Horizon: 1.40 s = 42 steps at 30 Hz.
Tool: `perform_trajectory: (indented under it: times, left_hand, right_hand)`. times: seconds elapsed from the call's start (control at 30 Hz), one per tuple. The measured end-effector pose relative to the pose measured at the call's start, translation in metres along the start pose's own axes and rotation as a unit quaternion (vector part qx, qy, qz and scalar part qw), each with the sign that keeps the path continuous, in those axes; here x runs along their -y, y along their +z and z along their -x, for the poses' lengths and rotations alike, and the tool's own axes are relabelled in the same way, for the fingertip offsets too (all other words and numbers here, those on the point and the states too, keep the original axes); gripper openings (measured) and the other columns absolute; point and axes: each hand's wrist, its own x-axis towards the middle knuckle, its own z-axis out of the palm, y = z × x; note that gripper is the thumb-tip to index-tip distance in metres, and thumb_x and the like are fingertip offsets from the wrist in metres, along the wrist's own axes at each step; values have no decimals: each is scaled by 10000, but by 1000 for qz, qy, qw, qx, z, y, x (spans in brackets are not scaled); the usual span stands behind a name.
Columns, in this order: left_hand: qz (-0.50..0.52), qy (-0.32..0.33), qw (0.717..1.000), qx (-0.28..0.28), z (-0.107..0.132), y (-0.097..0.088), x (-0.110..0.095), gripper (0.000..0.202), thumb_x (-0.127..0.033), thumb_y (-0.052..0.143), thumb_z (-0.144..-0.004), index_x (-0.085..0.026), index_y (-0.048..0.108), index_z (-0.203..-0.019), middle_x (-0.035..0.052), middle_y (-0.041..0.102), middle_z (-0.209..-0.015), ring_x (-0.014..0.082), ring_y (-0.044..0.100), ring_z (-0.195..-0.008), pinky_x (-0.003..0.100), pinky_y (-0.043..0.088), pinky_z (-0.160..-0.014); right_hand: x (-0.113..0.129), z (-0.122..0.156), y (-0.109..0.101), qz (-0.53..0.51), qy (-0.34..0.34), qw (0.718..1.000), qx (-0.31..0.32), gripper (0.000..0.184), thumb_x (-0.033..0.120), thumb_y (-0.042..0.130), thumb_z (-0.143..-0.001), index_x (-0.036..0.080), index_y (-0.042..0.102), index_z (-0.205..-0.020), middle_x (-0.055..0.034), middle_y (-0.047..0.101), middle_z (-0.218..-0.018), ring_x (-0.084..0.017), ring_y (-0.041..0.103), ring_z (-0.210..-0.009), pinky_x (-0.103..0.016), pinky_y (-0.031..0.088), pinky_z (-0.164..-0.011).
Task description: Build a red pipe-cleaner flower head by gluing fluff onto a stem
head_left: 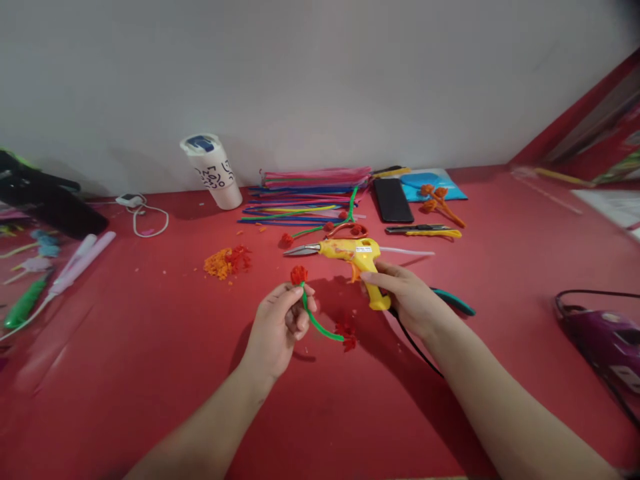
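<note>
Between the thumb and fingers of my left hand (283, 317) is a pipe cleaner flower, with a red fuzzy head (299, 275) on top and a green stem (320, 327) curving down to the right. A small pile of red fuzz (347, 335) lies by the stem's lower end. My right hand (405, 293) is wrapped around the handle of a yellow glue gun (357, 251), whose nozzle side points left. Behind the gun lie red-handled scissors (350, 230) and a green stem with red balls (353, 200). Orange fuzz (218, 265) and red clippings (239, 259) form a heap to the left.
At the back lie several coloured pipe cleaners (310, 200), a black phone (393, 200), a yellow cutter (433, 232) and an orange pipe cleaner piece (440, 202). A white tumbler (215, 172) stands back left. A pink hair-straightener-like tool (83, 261) is left, a purple corded device (603, 337) right.
</note>
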Motion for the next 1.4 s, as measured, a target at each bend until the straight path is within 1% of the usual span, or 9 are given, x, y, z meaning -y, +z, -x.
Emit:
perform_trajectory:
  times: [0.1,0.23,0.33,0.47,0.7,0.93,1.07,1.23,1.4]
  left_hand:
    - [4,3,1000,-12,-1,0,0,136,-258,647,-724,-125,617,-719,-20,595,-584,13,403,-381,130,265,-343]
    - [20,0,1000,-23,-3,-1,-1,137,-249,665,-699,-126,605,-705,-25,588,-573,9,392,-380,123,256,-340]
    - [33,-2,999,-27,-4,-3,-3,140,-247,669,-684,-126,597,-693,-29,583,-569,4,385,-378,114,253,-337]
    - [46,-1,998,-31,-5,-4,-4,134,-242,664,-684,-124,602,-692,-34,580,-569,-2,385,-374,106,254,-332]
    - [46,5,998,-38,-6,-5,-1,116,-235,660,-704,-130,613,-713,-23,602,-591,4,400,-380,107,272,-335]
    - [47,7,998,-40,-5,-3,0,126,-236,660,-721,-124,606,-705,-18,609,-598,5,413,-382,104,286,-336]
    - [49,7,998,-40,-5,-3,1,124,-233,656,-730,-123,603,-709,-15,615,-604,5,418,-380,103,291,-337]
    - [50,8,998,-35,-5,-3,0,136,-239,661,-722,-124,591,-701,-12,613,-598,9,423,-384,105,297,-341]
    - [55,6,998,-38,-6,-4,0,123,-226,664,-724,-121,602,-711,-14,614,-610,6,424,-383,105,299,-340]
  right_hand:
    - [6,10,5,-56,9,997,55,250,328,652,-648,159,571,-814,-8,583,-637,-121,523,-508,-242,396,-460]
    - [6,20,11,-85,2,991,101,216,340,651,-695,149,621,-791,-12,600,-636,-88,450,-449,-248,386,-454]
    - [4,24,13,-59,-7,994,87,250,381,685,-707,164,652,-828,-9,622,-654,-105,497,-500,-252,427,-499]
    - [7,30,17,51,-85,994,55,262,445,631,-762,202,680,-844,-33,680,-740,-186,618,-673,-302,502,-600]
    - [12,41,27,126,-167,977,28,194,378,573,-820,203,656,-817,4,538,-566,-134,489,-504,-233,383,-415]
    - [7,40,27,150,-114,981,39,287,437,530,-839,179,647,-795,53,358,-491,-73,294,-399,-208,261,-357]
    - [6,40,28,153,-87,984,33,321,461,523,-834,168,624,-749,44,369,-523,-71,283,-431,-205,248,-367]
    - [9,39,29,147,-98,983,42,279,426,514,-842,182,651,-837,44,380,-537,-80,289,-456,-212,272,-401]
    - [9,40,29,142,-95,984,44,280,434,518,-840,180,621,-783,46,365,-528,-77,281,-444,-212,245,-383]
